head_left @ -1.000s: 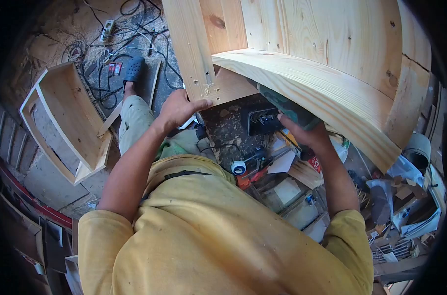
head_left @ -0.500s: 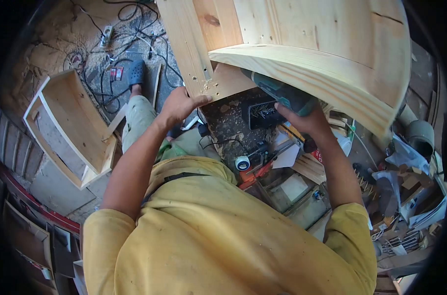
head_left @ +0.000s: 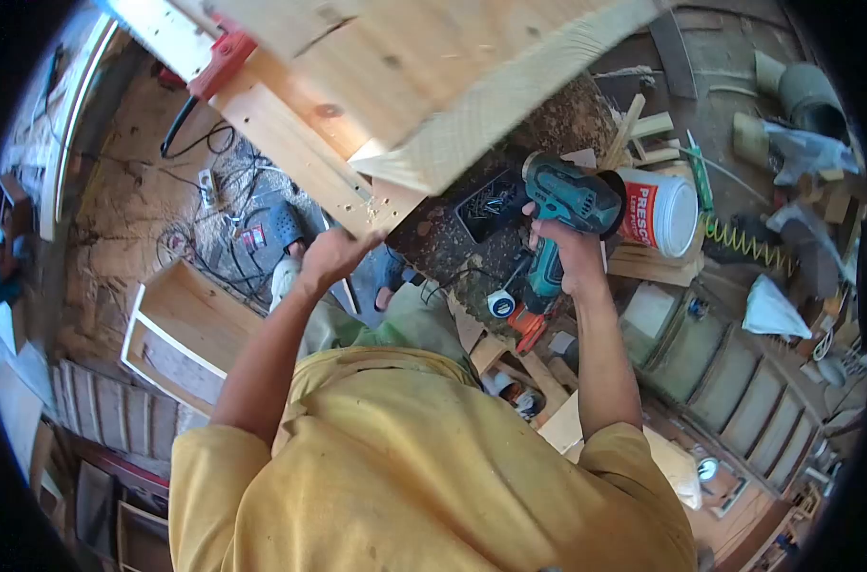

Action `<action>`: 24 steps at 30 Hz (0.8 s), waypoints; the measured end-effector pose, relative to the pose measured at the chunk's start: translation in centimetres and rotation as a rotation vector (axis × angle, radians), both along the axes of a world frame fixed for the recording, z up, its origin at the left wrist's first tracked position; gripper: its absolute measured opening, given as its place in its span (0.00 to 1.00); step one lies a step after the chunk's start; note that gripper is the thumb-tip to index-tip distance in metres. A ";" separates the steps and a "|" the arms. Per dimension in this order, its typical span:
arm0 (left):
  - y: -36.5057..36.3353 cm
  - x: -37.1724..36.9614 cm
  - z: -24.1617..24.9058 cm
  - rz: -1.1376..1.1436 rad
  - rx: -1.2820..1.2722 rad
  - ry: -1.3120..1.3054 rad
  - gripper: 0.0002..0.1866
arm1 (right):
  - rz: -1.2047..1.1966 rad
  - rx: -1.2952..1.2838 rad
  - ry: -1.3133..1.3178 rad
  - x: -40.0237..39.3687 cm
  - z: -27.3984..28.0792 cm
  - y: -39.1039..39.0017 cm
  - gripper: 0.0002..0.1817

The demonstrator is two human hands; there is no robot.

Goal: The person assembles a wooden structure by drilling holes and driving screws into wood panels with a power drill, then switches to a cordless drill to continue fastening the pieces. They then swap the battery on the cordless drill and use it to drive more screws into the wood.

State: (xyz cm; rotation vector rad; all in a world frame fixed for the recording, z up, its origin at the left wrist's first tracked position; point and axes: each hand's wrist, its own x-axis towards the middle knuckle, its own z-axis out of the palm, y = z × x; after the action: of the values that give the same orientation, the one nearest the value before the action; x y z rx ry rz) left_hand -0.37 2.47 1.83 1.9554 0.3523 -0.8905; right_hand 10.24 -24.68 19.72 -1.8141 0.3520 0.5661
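Note:
My right hand (head_left: 575, 246) is wrapped round the handle of a teal and black cordless drill (head_left: 569, 195), held above the dark work surface. A small dark tray of screws (head_left: 491, 208) lies left of the drill. My left hand (head_left: 336, 257) grips the near corner of a pale wooden board (head_left: 290, 143), thumb along its edge; the fingers underneath are partly hidden. Several drilled holes and some wood shavings show near that corner. A wide wooden panel (head_left: 453, 86) joins the board and rises towards the camera.
A red clamp (head_left: 226, 62) sits on the board's far part. Right of the drill stands a white and red bucket (head_left: 680, 214). A tape measure (head_left: 500, 304) and an orange tool (head_left: 526, 327) lie nearer me. A wooden drawer frame (head_left: 205, 319) and tangled cables are at left.
The view has turned, and the wooden piece appears further left. My right hand has brought the drill out from beneath the panel, to the right. My left hand stays on the board's corner.

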 end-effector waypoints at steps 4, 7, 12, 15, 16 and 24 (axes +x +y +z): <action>-0.5 -0.8 2.5 -0.071 0.195 -0.252 0.23 | -0.042 0.037 -0.010 0.3 -1.0 -1.4 0.17; -3.9 1.5 4.1 -0.033 0.148 -0.642 0.16 | -0.041 0.054 -0.048 0.7 -2.0 -2.3 0.18; -8.4 9.9 3.4 -0.179 0.296 -0.923 0.21 | -0.029 0.097 -0.084 2.6 -2.7 -2.8 0.16; -8.9 13.6 1.1 -0.346 0.323 -0.942 0.26 | 0.029 0.076 -0.076 3.6 -3.7 -2.9 0.14; -9.1 14.0 0.5 -0.374 0.360 -0.937 0.27 | 0.035 0.059 -0.083 3.9 -3.8 -3.1 0.14; -8.8 14.1 0.1 -0.353 0.337 -0.950 0.24 | 0.094 -0.014 -0.026 4.7 -3.0 -3.1 0.12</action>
State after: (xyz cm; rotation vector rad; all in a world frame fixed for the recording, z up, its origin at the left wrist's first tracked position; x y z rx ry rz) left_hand 13.75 -6.37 1.95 2.5466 -0.4364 -0.0182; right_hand 14.96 -27.78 16.68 -1.8575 0.2551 0.6062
